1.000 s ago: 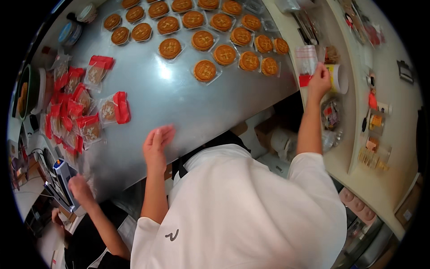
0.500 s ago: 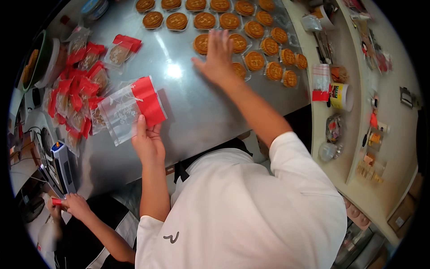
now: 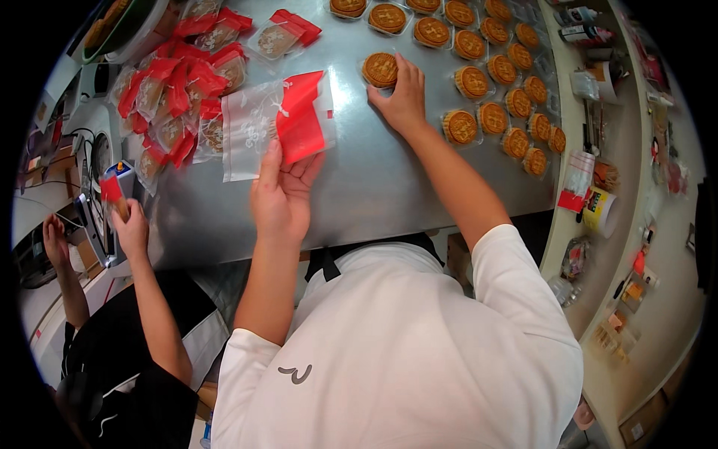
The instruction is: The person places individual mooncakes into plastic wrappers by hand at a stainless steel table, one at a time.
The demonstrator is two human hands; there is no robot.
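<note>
One bag (image 3: 273, 120), clamped by fingers of our left hand (image 3: 283, 202); one cake (image 3: 379, 69), far on the table (image 3: 359, 179), fingers of our right hand (image 3: 404, 105) curled round, firmness we cannot tell; loose grip could drop it

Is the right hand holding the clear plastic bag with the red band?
No, the left hand holds the bag, while the right hand is at a round golden-brown pastry.

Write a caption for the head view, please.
Left hand holding a red-and-clear bag, right hand touching a mooncake above a metal table.
</note>
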